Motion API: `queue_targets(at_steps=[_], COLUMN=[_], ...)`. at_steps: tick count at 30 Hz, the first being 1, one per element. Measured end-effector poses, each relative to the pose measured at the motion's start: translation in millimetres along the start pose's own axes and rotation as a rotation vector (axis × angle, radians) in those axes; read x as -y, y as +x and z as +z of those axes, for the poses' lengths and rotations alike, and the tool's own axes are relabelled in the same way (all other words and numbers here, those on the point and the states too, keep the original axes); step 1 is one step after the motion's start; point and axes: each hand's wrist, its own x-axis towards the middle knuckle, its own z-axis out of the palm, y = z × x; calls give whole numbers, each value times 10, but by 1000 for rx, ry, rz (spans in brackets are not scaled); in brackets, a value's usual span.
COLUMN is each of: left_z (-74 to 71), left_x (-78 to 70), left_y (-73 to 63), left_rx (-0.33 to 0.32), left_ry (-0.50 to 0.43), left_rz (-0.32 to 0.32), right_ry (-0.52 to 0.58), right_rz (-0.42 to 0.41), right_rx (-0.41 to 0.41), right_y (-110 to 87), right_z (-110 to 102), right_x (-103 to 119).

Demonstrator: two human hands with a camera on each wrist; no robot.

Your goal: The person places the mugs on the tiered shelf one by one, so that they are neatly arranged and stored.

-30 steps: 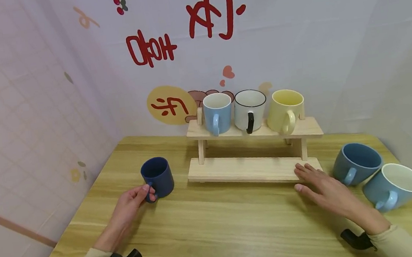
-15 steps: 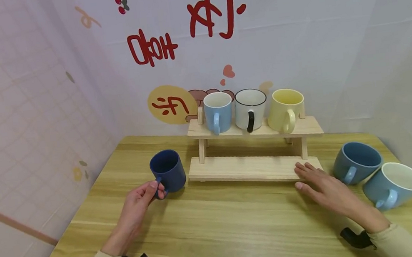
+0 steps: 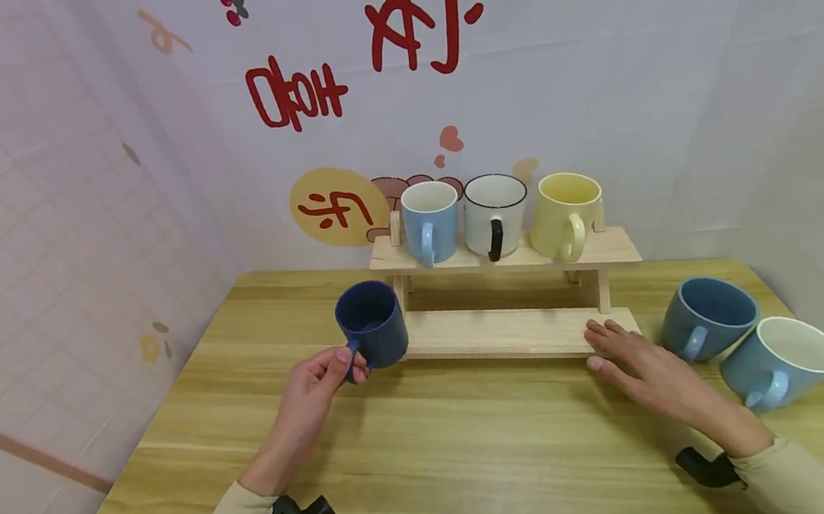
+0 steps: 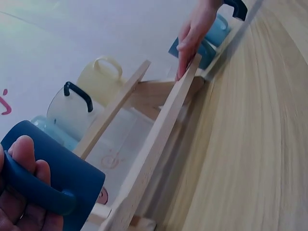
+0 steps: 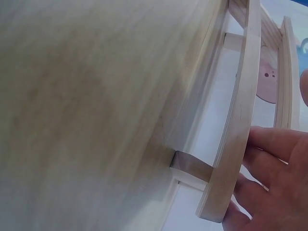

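Observation:
A dark blue mug (image 3: pixel 382 333) is held up by its handle in my left hand (image 3: pixel 313 390), its rim tipped slightly toward me. In the head view it overlaps the left end of the wooden two-tier rack (image 3: pixel 495 334). The left wrist view shows fingers (image 4: pixel 23 153) curled through the handle of the mug (image 4: pixel 79 180). My right hand (image 3: pixel 643 371) rests its fingers on the right end of the rack's lower shelf. In the right wrist view, its straight fingers (image 5: pixel 269 163) lie along the shelf board (image 5: pixel 236 120).
On the upper shelf stand a light blue mug (image 3: pixel 433 229), a white mug (image 3: pixel 496 219) with black handle and a yellow mug (image 3: pixel 566 220). Right of the rack, a grey-blue mug (image 3: pixel 709 322) and a light blue mug with white inside (image 3: pixel 781 365) stand on the table (image 3: pixel 478 451).
My left hand has lifted the dark blue mug and carried it rightward and back to the rack's left end. My right hand stays on the lower shelf.

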Motion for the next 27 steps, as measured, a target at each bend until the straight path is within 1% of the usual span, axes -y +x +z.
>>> queue_targets(at_steps=[4,11,15,20,23,27], left_z=[100,273,369,466,506,546], left_x=[-22,-22,-15,13,36,59], left_y=[38,79,115,164,192,229], left_rx=[4,42,48,55,69,92], left_ry=[12,15,5,-42,-40,-13], left_rz=[10,21,3,-22,-33,-44], right_ry=[-3,-6,-1,5,0,4], right_rz=[-4,-3,-4,-10,-15,-13], right_rx=[-5,-5,-11,-16,-23,-23], right_y=[13,0,-7,-9,-14,-17], right_z=[-2,2,4,9,16,26], right_x=[-2,-3,-5,-2,-5,-15])
